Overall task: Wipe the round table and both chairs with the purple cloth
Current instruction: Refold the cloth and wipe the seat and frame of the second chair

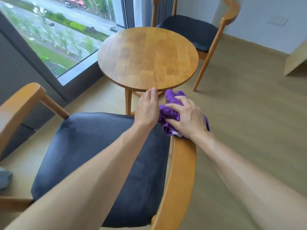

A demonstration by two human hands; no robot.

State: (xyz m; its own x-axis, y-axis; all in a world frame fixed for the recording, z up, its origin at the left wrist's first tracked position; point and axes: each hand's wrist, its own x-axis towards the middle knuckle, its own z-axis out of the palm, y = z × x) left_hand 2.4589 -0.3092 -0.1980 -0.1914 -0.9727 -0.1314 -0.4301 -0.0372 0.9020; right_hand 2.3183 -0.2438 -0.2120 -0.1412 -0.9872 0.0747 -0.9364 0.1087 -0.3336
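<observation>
The near chair point(181, 165) has a dark seat cushion and a curved wooden arm on its right side. The purple cloth point(169, 113) lies bunched on the front end of that arm. My right hand point(187, 118) lies on top of the cloth, fingers spread over it and pressing it down. My left hand point(147, 108) hovers just left of the cloth above the seat's front corner, fingers straight and together, holding nothing. The round wooden table point(147, 57) stands beyond the hands. The second chair point(196, 30) is behind the table at the top right.
A floor-to-ceiling window point(54, 35) with a dark frame runs along the left. Light wooden floor point(249, 105) stretches to the right. A pale wooden piece of furniture point(295, 62) sits at the right edge. A grey object point(5, 178) lies on the floor at the far left.
</observation>
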